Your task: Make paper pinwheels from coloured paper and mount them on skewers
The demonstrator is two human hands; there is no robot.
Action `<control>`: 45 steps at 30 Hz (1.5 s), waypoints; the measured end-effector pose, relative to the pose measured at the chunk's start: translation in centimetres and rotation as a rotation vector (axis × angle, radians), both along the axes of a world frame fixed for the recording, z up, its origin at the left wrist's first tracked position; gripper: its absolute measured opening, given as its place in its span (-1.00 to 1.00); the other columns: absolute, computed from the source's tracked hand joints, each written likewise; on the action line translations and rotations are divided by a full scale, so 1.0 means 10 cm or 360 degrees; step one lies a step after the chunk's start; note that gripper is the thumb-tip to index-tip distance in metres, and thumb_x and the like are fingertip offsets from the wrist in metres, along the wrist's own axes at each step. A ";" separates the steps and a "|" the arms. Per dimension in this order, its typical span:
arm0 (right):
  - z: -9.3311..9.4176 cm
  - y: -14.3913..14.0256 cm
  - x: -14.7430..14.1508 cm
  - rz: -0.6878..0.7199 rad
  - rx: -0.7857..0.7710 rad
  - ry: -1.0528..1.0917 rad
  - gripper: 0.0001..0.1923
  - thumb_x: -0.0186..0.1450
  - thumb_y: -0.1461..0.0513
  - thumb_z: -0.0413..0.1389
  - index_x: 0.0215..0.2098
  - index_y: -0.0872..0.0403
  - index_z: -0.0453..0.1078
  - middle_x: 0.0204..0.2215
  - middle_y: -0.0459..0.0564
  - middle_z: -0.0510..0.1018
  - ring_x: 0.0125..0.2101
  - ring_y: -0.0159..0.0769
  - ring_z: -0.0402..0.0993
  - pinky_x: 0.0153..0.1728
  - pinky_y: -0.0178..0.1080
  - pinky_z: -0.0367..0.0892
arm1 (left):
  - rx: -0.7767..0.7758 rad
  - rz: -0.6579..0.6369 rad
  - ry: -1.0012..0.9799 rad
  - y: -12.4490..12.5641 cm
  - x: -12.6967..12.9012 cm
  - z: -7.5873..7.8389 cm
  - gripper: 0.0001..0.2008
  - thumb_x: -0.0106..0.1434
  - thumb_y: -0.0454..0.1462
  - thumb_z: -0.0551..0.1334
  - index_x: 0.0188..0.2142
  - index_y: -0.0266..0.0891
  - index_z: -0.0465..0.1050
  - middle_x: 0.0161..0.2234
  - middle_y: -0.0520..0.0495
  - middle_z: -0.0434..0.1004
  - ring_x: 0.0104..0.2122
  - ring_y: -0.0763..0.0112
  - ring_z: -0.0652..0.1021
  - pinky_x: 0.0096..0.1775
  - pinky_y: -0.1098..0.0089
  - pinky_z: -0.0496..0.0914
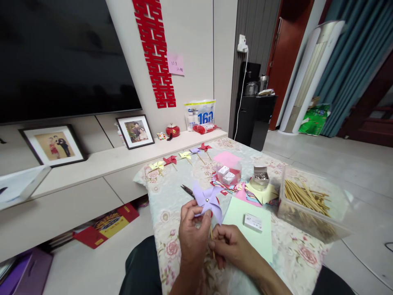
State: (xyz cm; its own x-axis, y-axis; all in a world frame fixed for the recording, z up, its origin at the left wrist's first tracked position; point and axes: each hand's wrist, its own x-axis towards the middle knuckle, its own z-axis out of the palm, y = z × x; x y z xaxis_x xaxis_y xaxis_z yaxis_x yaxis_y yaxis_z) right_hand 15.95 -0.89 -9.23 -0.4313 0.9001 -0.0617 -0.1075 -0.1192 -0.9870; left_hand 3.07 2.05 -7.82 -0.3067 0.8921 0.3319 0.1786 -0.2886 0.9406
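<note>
1. The left hand (192, 231) pinches the purple pinwheel (208, 201), its grip clamped on the paper.
2. The right hand (229, 245), at 4 o'clock, closes on the wooden stick (211, 234).
3. Both hover above the table (166, 205).

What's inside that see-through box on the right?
The clear box holds a heap of thin wooden sticks, lying mostly along it. The frosted near wall blurs the lower sticks, so anything underneath them cannot be seen.

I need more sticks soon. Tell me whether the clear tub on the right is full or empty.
Partly full. The clear tub holds a loose heap of wooden sticks across its bottom, well below the rim.
</note>
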 end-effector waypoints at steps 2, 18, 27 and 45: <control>0.00 0.00 0.00 0.0001 -0.0012 0.0000 -0.56 0.20 -0.06 0.28 -0.47 0.08 0.29 -0.70 -0.19 0.43 -0.73 -0.47 0.30 -0.65 -0.41 0.12 | -0.0031 -0.0042 -0.0011 -0.04 -0.01 0.03 -0.88 0.14 -0.20 0.34 -0.42 -0.20 0.52 -0.06 -0.19 0.40 -0.14 0.17 0.56 -0.23 0.28 0.51; -0.01 0.00 0.06 -0.0005 -0.0072 -0.0131 -0.71 0.24 0.06 0.24 -0.42 0.11 0.38 -0.66 -0.20 0.43 -0.73 -0.51 0.27 -0.67 -0.43 0.09 | 0.0020 -0.0485 0.1106 0.15 -0.98 0.69 -0.76 0.16 -0.28 0.34 -0.13 -0.08 0.55 0.14 -0.21 0.19 0.18 -0.03 0.33 0.07 0.03 0.37; 0.00 -0.03 0.08 0.0129 -0.0080 -0.0147 -0.68 0.27 0.02 0.22 -0.40 0.11 0.38 -0.64 -0.21 0.41 -0.71 -0.53 0.27 -0.67 -0.44 0.13 | -0.0103 -0.0803 0.1192 0.22 -1.02 0.74 -0.91 0.11 -0.31 0.40 -0.36 -0.15 0.55 0.17 -0.17 0.27 0.07 0.04 0.44 0.03 0.10 0.39; -0.02 -0.04 0.10 0.0163 -0.0115 -0.0092 -0.65 0.24 0.01 0.26 -0.42 0.11 0.38 -0.67 -0.23 0.38 -0.73 -0.53 0.25 -0.67 -0.44 0.17 | -0.0084 -0.1003 0.1008 0.23 -1.00 0.74 -0.93 0.10 -0.37 0.32 -0.44 -0.17 0.50 0.15 -0.22 0.34 0.07 0.07 0.49 0.04 0.12 0.40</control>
State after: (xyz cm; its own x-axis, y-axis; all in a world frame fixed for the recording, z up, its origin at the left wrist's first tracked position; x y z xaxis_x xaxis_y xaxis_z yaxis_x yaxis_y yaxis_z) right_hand 16.92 -1.26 -9.45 -0.5143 0.8440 -0.1523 -0.0342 -0.1977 -0.9797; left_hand -6.96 4.38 -0.44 0.4723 0.8519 0.2263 0.4920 -0.4678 0.7342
